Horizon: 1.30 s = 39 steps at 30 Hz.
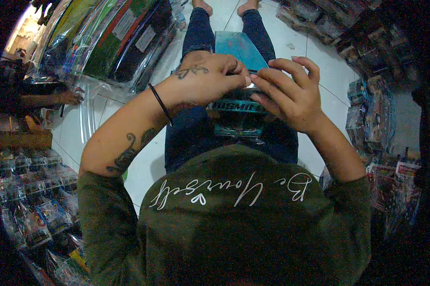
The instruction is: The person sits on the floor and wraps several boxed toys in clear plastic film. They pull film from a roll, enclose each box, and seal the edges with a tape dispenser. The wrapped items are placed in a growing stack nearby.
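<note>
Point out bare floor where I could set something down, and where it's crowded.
White floor lies bare between the right leg and the packages at right, bar a small scrap. A smaller patch lies between both legs, beyond the blue box. Crowded: the wrapped stack upper left, the packets lower left, and the lap, under left hand and right hand.

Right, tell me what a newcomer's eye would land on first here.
Probably the white script lettering across the olive-green shirt, low in the middle. Next come the left hand and right hand, close together above centre, by the teal package between the legs. Dark tattoos on the left forearm also stand out.
</note>
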{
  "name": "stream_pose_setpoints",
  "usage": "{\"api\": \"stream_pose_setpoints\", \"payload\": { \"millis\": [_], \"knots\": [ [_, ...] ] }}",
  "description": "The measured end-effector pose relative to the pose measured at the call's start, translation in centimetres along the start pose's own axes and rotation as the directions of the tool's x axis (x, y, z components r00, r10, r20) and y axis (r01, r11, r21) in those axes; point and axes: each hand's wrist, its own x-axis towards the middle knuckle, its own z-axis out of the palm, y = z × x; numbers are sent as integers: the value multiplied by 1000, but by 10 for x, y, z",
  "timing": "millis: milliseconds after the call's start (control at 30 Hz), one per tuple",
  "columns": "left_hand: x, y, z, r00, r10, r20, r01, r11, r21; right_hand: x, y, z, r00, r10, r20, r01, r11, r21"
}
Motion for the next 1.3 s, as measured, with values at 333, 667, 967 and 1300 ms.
{"api": "stream_pose_setpoints", "payload": {
  "millis": [333, 667, 967, 1300],
  "knots": [
    [-17, 2, 11, 805, 568, -169, -274, 609, 744, -1, 18, 7, 959, 6, 284, -52, 987, 153],
    [-16, -16, 28, 719, 595, -360, -290, 727, 622, 7, 14, -15, 972, 143, 186, -186, 953, 237],
    [-42, -2, -10, 798, 506, -327, -192, 728, 658, -2, 8, 3, 952, 172, 253, -250, 914, 319],
    [-14, -4, 14, 821, 484, -302, -274, 799, 535, 3, 11, 0, 942, 190, 278, -281, 898, 338]
  ]
}}
